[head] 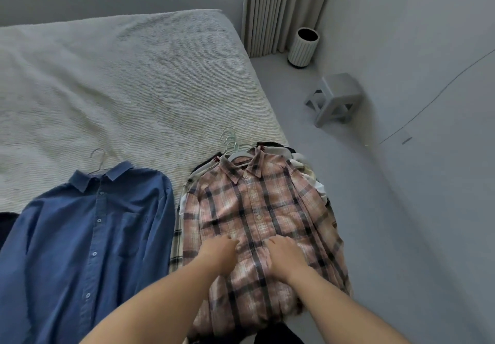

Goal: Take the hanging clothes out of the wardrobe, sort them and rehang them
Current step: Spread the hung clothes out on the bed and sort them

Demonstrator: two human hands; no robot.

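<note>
A pink and black plaid shirt [257, 204] lies on top of a pile of hung clothes [308, 172] at the bed's right edge, with several pale hanger hooks [230, 140] sticking out above its collar. My left hand [221, 252] and my right hand [285, 256] both rest on the shirt's button placket, fingers curled into the fabric. A blue denim shirt [88, 236] on a wire hanger [100, 160] lies flat to the left, apart from the pile.
The bed [120, 89] has a cream textured cover. On the grey floor to the right stand a small grey stool [337, 98] and a ribbed white bin [304, 47] by the curtain [281, 8]. A dark garment [6, 223] peeks in at the left edge.
</note>
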